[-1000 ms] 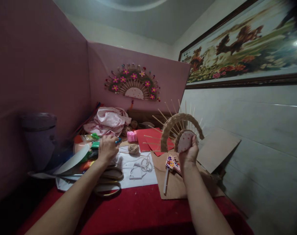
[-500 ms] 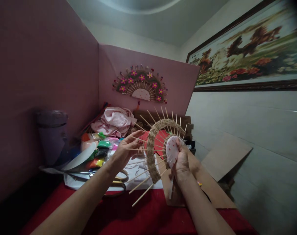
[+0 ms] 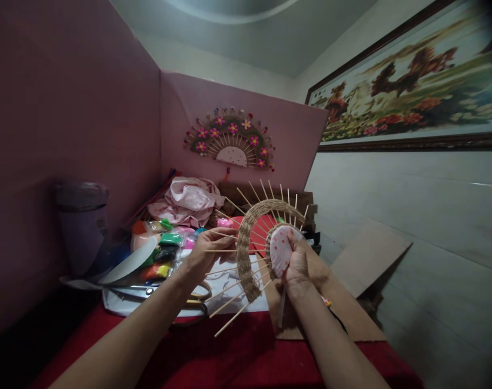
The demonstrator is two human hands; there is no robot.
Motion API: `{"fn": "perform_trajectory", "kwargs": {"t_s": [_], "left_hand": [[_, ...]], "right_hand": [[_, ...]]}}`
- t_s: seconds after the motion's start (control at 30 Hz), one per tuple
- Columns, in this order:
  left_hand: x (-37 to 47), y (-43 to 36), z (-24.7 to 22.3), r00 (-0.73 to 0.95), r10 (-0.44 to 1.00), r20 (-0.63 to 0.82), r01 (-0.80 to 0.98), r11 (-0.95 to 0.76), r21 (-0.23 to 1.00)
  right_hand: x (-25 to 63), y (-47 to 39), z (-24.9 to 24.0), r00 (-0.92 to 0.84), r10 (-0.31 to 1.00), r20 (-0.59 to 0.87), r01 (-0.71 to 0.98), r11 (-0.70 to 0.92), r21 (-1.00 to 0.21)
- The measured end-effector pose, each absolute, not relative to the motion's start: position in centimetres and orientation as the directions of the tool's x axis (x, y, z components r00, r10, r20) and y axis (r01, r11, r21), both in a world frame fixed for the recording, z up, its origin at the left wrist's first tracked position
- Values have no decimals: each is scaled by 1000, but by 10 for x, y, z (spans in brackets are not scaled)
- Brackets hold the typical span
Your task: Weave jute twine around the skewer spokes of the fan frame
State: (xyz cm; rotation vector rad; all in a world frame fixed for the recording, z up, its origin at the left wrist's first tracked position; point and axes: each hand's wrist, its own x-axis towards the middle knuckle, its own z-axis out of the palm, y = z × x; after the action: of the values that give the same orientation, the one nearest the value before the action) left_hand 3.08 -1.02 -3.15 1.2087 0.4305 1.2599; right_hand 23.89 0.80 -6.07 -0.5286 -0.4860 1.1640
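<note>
A half-round fan of thin wooden sticks with a woven straw band (image 3: 245, 246) is held up over the table, tilted on its side. My right hand (image 3: 297, 265) is closed on its base, a half-round pad (image 3: 279, 249) of pale cloth with red dots. At the fan's left edge my left hand (image 3: 213, 246) has its fingers pressed round one or more stick ends, between other sticks that poke out past the band. The exact hold of the left fingertips is partly hidden.
Scissors (image 3: 149, 291), bagged coloured clay (image 3: 171, 239) and crumpled pink cloth (image 3: 193, 197) lie left. Cardboard (image 3: 331, 292) lies right on the red tablecloth (image 3: 230, 354). A purple cup (image 3: 82, 229) stands far left. A finished flowered fan (image 3: 232, 141) hangs on the pink board.
The left hand's spread fingers have closed on the sticks at the fan's left edge. The fan and right hand have shifted slightly left in view.
</note>
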Motion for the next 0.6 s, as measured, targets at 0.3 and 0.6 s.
{"fn": "perform_trajectory", "kwargs": {"t_s": [0.3, 0.6], "left_hand": [[31, -11, -29, 314, 904, 290, -447, -129, 885], [28, -10, -29, 341, 905, 254, -425, -93, 900]], "right_hand": [[238, 7, -61, 338, 930, 145, -676, 347, -650], [236, 7, -60, 394, 899, 190, -629, 415, -658]]}}
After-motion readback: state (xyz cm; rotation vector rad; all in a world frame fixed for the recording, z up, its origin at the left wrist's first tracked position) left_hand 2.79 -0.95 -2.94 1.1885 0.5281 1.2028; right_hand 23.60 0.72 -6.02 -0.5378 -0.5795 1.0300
